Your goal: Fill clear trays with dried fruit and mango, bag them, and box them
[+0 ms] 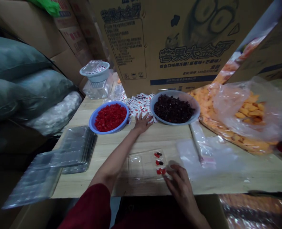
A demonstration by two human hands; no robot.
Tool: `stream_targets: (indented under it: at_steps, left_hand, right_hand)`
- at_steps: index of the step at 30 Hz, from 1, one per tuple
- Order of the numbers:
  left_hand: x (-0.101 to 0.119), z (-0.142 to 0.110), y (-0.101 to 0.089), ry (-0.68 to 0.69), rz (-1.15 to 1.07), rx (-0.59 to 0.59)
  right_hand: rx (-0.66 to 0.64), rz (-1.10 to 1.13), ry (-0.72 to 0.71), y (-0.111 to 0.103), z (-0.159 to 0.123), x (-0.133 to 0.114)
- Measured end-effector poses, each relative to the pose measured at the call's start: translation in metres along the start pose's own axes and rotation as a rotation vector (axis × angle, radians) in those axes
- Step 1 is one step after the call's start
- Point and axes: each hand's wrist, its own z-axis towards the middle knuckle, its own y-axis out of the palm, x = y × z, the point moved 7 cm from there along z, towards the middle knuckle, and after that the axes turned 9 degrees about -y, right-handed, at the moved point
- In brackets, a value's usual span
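Observation:
My left hand (142,123) reaches forward with spread fingers onto the near edge of a pile of small white printed packets (141,103). By the table's front edge, my right hand (180,179) is at the right side of a clear plastic tray (145,163). Its thumb and index finger are curled together beside a red piece (161,171); whatever they pinch is hidden. Small red and black pieces sit in several compartments of the tray. A blue bowl of red pieces (91,122) stands left of the packets, and a bowl of dark pieces (195,116) to their right.
Stacked clear trays (76,146) overhang the table's left edge. Large cardboard boxes (155,38) rise behind the bowls. At the right lie an open plastic bag of orange pieces (250,109) and flat clear bags (191,159). Another bowl (98,76) stands at the back left.

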Motion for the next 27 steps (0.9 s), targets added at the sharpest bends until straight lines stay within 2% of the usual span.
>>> stream_targets:
  at_steps: [3,6,8,10,14,18,23,27]
  left_hand:
    - [0.014,-0.041,0.008,0.150,0.016,0.037]
    - [0.019,-0.079,0.008,0.242,-0.028,0.030]
    - [0.017,-0.095,0.005,0.267,-0.090,0.020]
    - [0.012,-0.102,0.001,0.234,-0.129,0.040]
    - [0.008,-0.102,-0.010,0.139,-0.104,0.146]
    - [0.037,-0.091,-0.014,0.141,-0.131,0.197]
    - [0.073,-0.058,0.006,0.023,-0.099,0.142]
    - [0.082,-0.048,0.012,0.026,-0.154,0.087]
  right_hand:
    - [0.018,0.004,0.015,-0.013,0.007,0.004]
    - [0.043,0.005,-0.012,-0.024,0.026,0.011]
    - [0.052,-0.007,-0.040,-0.024,0.048,0.020]
    - [0.055,-0.018,-0.079,-0.015,0.077,0.030]
    - [0.032,-0.095,-0.117,0.014,0.141,0.059]
    - [0.006,-0.212,-0.061,0.035,0.180,0.088]
    - [0.013,-0.232,-0.011,0.039,0.181,0.102]
    - [0.020,-0.219,0.020,0.026,0.169,0.105]
